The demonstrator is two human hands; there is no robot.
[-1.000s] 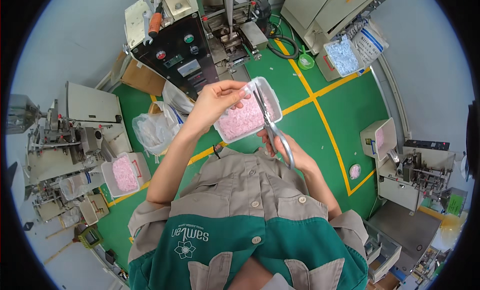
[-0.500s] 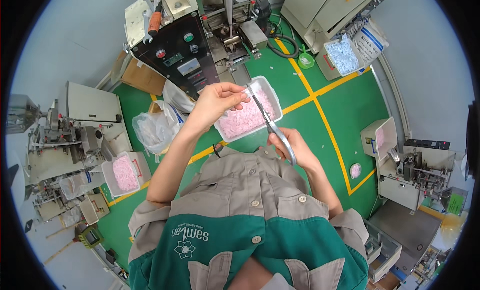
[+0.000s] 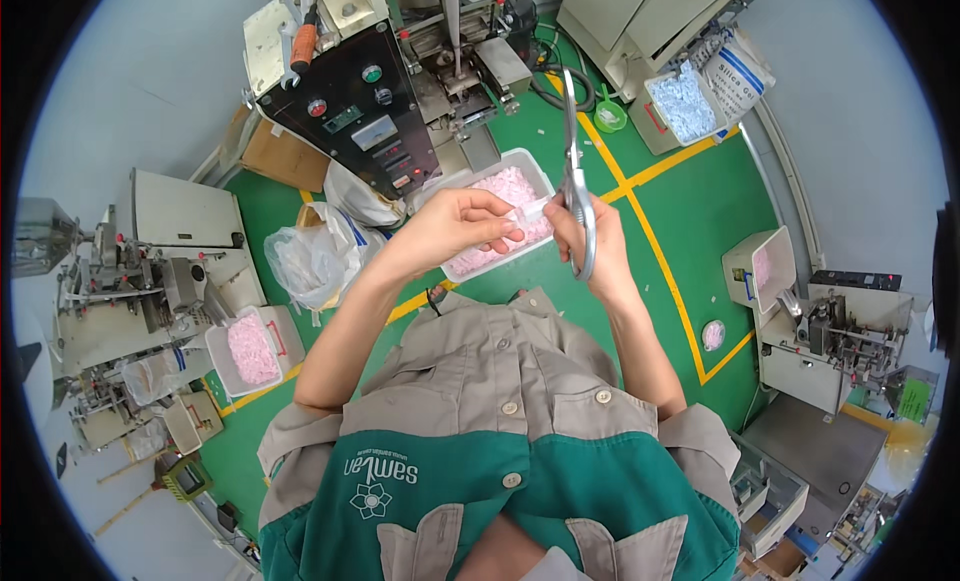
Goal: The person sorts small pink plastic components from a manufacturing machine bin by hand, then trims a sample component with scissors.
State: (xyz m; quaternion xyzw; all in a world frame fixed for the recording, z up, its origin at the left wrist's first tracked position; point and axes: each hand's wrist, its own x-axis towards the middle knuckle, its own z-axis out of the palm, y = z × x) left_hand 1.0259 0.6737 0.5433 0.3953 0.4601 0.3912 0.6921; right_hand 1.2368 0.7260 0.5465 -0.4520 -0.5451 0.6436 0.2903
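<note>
A small whitish sachet (image 3: 529,212) is stretched between my two hands above a white bin (image 3: 547,173) of pale pink sachets (image 3: 507,187). One end of it is pinched between the thumb and fingers of my left hand (image 3: 455,228). My right hand (image 3: 597,249) has its thumb and forefinger at the other end. That same hand keeps hold of metal scissors (image 3: 574,166), whose blades point away from me and look closed, with the handles against the palm.
Ahead stands a packing machine with a black control panel (image 3: 375,121). Clear plastic bags (image 3: 312,261) lie left of the bin. A bin of blue sachets (image 3: 683,109) stands far right; another pink-filled bin (image 3: 285,341) is at left. Yellow lines (image 3: 665,266) cross the green floor.
The scissors have swung from between my hands to upright at the right. My right hand has moved up to the sachet's free end. My left hand has come slightly lower.
</note>
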